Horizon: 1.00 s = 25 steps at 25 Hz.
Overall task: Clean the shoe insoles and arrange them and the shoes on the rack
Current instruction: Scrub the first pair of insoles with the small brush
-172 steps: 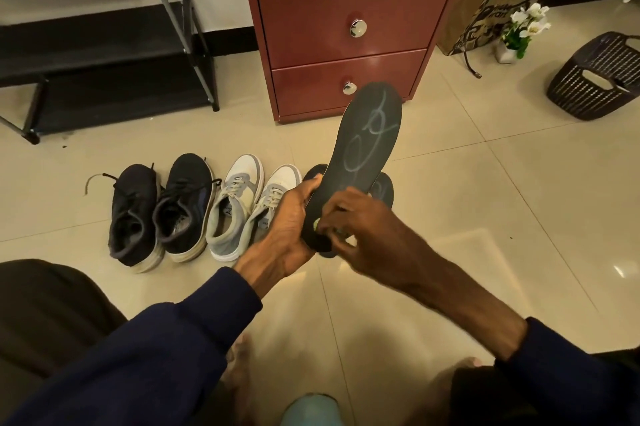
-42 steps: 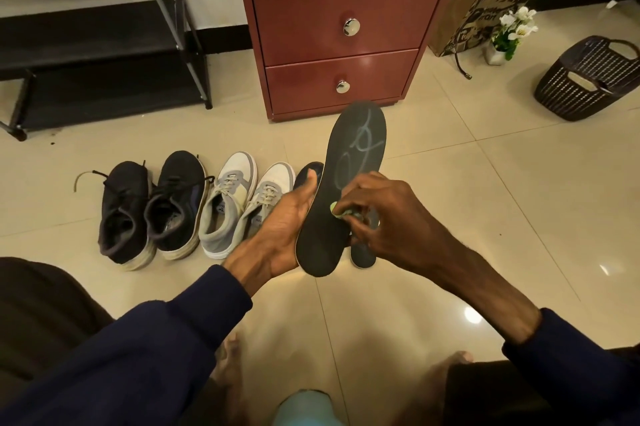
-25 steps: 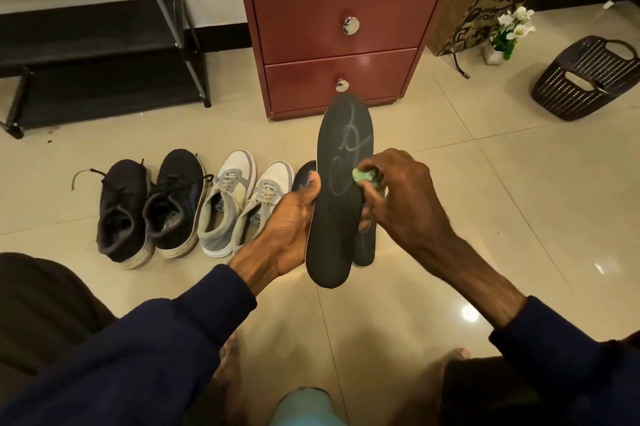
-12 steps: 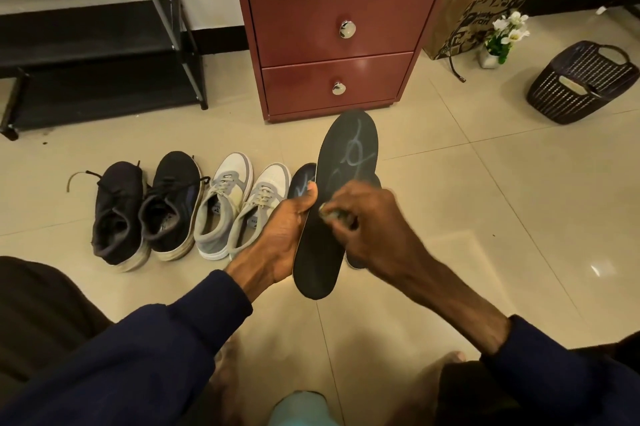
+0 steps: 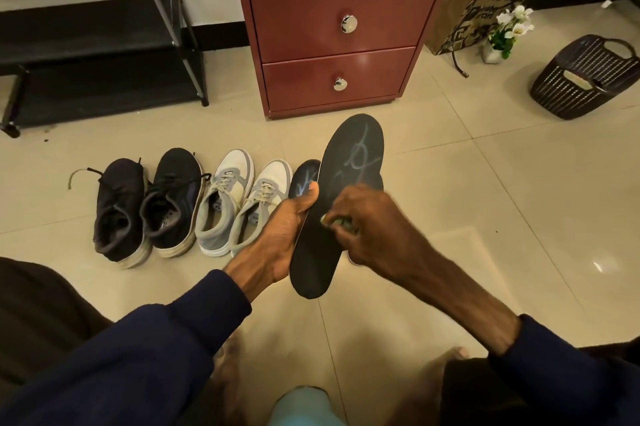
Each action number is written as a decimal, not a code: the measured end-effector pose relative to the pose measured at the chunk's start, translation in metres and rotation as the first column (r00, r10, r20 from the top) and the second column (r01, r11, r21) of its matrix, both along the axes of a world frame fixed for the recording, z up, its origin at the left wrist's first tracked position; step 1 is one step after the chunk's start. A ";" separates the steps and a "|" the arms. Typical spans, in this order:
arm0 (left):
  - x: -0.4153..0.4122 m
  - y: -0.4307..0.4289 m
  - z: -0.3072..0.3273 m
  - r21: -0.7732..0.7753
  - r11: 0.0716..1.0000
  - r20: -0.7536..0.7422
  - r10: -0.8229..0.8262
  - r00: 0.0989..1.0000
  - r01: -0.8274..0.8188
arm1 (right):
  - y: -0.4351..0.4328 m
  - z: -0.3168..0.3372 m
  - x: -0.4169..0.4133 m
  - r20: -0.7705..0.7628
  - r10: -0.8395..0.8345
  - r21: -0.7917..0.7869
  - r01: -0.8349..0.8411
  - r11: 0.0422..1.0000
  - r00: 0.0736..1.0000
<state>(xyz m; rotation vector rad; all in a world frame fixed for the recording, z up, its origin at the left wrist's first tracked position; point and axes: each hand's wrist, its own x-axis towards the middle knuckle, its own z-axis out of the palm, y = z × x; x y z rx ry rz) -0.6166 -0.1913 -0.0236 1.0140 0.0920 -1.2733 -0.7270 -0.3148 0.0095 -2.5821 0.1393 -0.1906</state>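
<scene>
Tiled floor [image 5: 485, 218], left hand [image 5: 280, 235] gripping chalk-marked black insole [image 5: 339, 197], right hand [image 5: 370, 221] fingers [image 5: 341, 214] pinching small green object [image 5: 325, 218] against it, sneakers [image 5: 194, 204] left.

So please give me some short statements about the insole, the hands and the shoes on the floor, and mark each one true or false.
1. The left hand holds the long black insole with pale scribbles by its edge. True.
2. The right hand is empty. False: its fingers pinch a small greenish thing against the insole.
3. Both shoe pairs stand on the black metal shoe rack. False: the pair of black lace-up shoes and the pair of grey and white sneakers stand on the tiled floor.
4. Another dark insole lies on the floor behind the held one. True.
5. The red-brown wooden cabinet has one drawer open. False: both are shut.
</scene>
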 end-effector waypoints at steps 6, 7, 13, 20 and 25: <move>-0.002 -0.002 0.001 0.023 1.000 0.006 -0.001 1.000 0.001 | -0.001 -0.001 -0.002 0.061 -0.175 -0.031 0.177 0.984 0.983; -0.001 -0.002 -0.001 0.018 1.000 0.025 0.018 1.000 -0.018 | 0.013 -0.001 -0.006 0.015 -0.076 -0.022 0.076 0.997 0.997; 0.000 -0.003 0.000 -0.019 0.999 -0.040 -0.026 0.999 0.026 | -0.031 0.002 0.003 0.075 -0.326 -0.029 0.329 0.944 0.942; 0.000 -0.003 -0.002 -0.003 1.000 -0.002 0.010 1.000 -0.010 | -0.019 0.002 0.002 0.008 -0.163 -0.001 0.163 0.987 0.987; -0.005 -0.002 0.002 0.020 1.000 0.000 -0.022 1.000 0.022 | -0.007 0.001 0.000 0.016 -0.179 0.002 0.179 0.984 0.984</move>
